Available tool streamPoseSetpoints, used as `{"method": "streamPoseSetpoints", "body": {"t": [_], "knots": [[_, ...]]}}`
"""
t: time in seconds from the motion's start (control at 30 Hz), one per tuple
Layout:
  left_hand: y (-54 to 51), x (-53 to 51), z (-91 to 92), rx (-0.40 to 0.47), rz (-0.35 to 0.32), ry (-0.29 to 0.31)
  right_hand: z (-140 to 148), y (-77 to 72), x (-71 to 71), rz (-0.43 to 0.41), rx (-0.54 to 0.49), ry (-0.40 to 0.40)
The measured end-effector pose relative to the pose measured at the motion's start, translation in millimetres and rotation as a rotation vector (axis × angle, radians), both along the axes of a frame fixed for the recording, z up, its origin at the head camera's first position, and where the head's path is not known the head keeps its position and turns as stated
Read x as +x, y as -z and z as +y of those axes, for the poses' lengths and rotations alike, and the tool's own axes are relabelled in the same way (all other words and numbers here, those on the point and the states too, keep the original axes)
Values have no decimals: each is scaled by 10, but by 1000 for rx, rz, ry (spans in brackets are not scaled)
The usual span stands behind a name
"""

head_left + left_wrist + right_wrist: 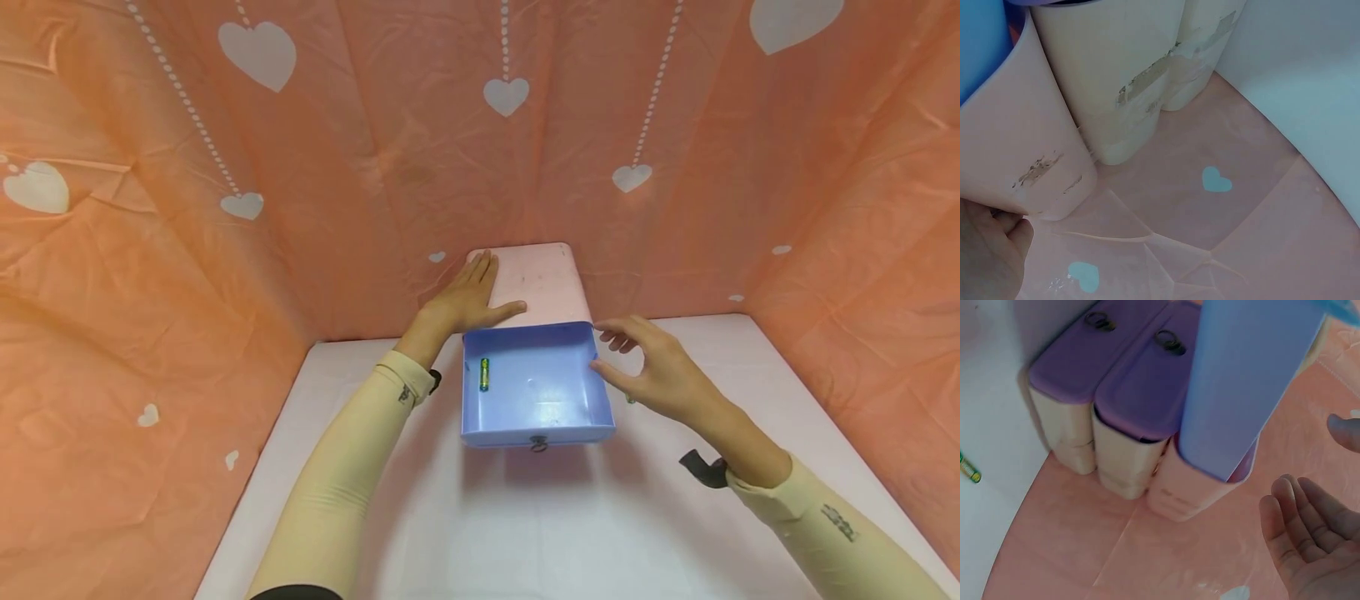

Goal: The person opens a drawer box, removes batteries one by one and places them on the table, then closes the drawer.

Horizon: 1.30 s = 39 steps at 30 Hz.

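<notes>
A small drawer cabinet with a pink top [536,283] stands against the back cloth. Its blue top drawer [536,429] is pulled far out, and a green and yellow battery [483,374] lies inside near the left wall. My left hand [468,300] rests on the pink top with its thumb spread along the front edge; fingertips of this left hand [994,250] also show against the pink casing in the left wrist view. Beside the drawer's right wall is my right hand [660,371], fingers loosely bent and holding nothing. The right wrist view shows that hand [1316,544] apart from the drawer.
Below the blue drawer are two cream tiers with closed purple drawers [1144,394] and ring pulls. Another battery [969,469] lies on the white table [540,533], right of the cabinet. Orange cloth walls [405,167] with hearts enclose the back and sides.
</notes>
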<state>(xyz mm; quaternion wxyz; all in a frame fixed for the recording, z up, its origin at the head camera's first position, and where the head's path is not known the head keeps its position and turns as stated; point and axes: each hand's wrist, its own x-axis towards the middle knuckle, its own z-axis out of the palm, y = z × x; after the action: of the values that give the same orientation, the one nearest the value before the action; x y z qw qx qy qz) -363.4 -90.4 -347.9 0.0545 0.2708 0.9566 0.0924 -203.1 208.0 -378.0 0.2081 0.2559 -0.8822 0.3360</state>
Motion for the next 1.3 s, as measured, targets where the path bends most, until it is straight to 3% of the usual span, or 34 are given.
{"method": "streamPoseSetpoints", "body": {"t": [0.33, 0.63, 1.3], "knots": [[0, -11, 6, -5, 11, -3, -244, -45, 12, -73, 4, -37], [-15, -1, 16, -2, 7, -10, -448, -36, -46, -81, 19, -87], [-26, 17, 5, 3, 15, -10, -867, -68, -78, -259, 151, -57]]}}
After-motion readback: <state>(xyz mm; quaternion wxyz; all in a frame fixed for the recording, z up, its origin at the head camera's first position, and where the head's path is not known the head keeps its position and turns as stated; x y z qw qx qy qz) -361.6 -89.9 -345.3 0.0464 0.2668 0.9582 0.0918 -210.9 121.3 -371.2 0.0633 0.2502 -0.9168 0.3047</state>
